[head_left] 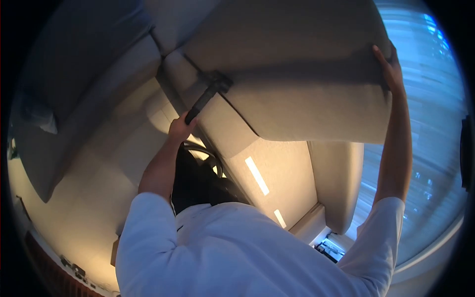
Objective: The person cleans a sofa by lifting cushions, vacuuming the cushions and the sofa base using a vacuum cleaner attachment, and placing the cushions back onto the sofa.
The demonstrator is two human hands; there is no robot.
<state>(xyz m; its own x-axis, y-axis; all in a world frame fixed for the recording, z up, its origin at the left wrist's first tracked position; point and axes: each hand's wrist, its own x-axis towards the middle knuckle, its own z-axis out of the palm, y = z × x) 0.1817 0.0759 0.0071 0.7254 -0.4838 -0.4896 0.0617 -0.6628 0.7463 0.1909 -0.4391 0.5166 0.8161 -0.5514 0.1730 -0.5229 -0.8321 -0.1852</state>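
My left hand [181,129] is closed around the dark handle of a vacuum cleaner nozzle [204,101]. The wide head of the nozzle lies against the sofa, at the seam beside the cushion. My right hand [392,72] grips the outer edge of a large grey seat cushion [316,104], which is tilted up off the sofa base [289,163]. Its thumb shows on the near face, while the other fingers are mostly hidden behind the edge. Two pale strips [257,176] lie on the exposed base. A black hose [215,161] curves below my left hand.
The sofa armrest [341,183] stands to the right, beside sheer curtains [428,123] lit blue. More sofa [114,74] stretches away at upper left, with a whitish item [45,120] on it. A lit floor [89,218] spreads at lower left.
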